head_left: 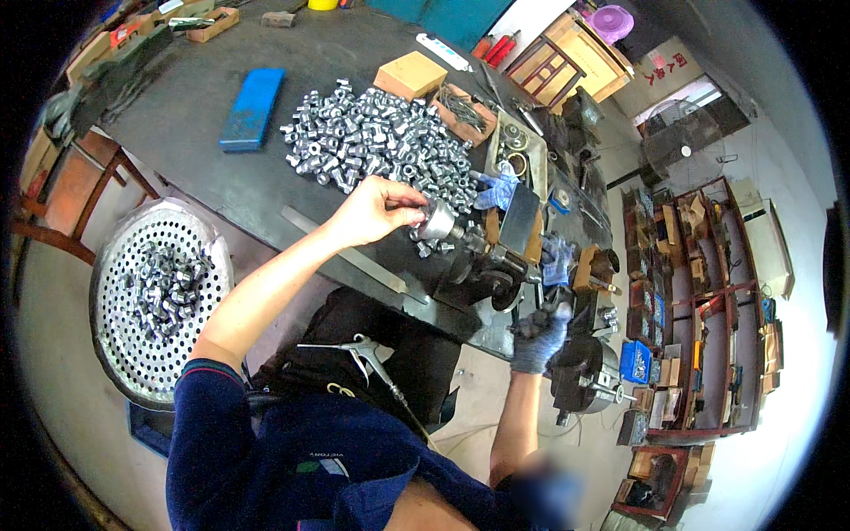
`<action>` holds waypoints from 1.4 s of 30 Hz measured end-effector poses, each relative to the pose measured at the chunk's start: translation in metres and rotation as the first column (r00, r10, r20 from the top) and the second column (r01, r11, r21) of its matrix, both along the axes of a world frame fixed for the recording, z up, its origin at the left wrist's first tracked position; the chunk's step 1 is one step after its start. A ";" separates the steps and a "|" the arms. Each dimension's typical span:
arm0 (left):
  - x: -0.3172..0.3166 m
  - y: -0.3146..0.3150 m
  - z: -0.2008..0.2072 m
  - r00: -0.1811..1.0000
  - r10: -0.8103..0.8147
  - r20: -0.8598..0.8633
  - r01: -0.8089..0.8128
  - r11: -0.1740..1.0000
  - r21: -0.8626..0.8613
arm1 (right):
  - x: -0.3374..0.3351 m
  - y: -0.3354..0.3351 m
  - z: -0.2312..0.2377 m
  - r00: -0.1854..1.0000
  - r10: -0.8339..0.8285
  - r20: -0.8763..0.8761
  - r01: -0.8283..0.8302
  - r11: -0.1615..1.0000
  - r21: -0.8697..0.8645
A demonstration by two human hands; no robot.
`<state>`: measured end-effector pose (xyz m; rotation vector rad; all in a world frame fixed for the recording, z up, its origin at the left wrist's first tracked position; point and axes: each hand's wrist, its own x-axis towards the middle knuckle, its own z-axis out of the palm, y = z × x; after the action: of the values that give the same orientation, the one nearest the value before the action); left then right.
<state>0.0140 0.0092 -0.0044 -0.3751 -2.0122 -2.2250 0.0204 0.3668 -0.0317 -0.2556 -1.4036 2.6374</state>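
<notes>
My bare left hand [382,211] is at the silver chuck [437,220] of a small bench machine, its thumb and fingers pinched together at the chuck's front. Whatever is between the fingertips is hidden. Lower right, my right hand [542,338], in a grey-blue glove with dark, soiled fingers, is curled beside the machine's dark motor body [584,372]; its grip is hidden. A large heap of shiny metal fittings [376,137] lies on the dark workbench just beyond my left hand. An air blow gun [365,354] rests across my lap.
At left, a round perforated metal tray [111,283] carries more fittings. A blue case [252,111] and a yellowish block [411,74] lie around the heap. Blue gloves [498,188] are beside the machine. Shelves with boxes [708,310] and a fan [683,146] stand at right.
</notes>
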 end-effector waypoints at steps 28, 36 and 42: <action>0.000 0.000 0.005 0.981 -0.100 0.167 0.062 0.974 0.216 | -0.111 0.023 0.005 0.973 0.078 -0.217 -0.056 0.993 0.103; 0.012 -0.013 0.003 0.977 -0.064 0.202 0.030 0.985 0.167 | -0.003 0.004 0.004 0.994 -0.019 -0.111 0.014 0.999 -0.044; 0.098 -0.080 0.003 0.928 0.218 0.301 -0.174 0.971 -0.167 | -0.067 0.000 -0.060 0.999 0.017 -0.039 -0.015 0.999 0.047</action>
<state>0.1121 -0.0707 -0.0017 0.1842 -2.2488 -2.1395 -0.0469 0.3673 -0.0922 -0.1865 -1.4591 2.6033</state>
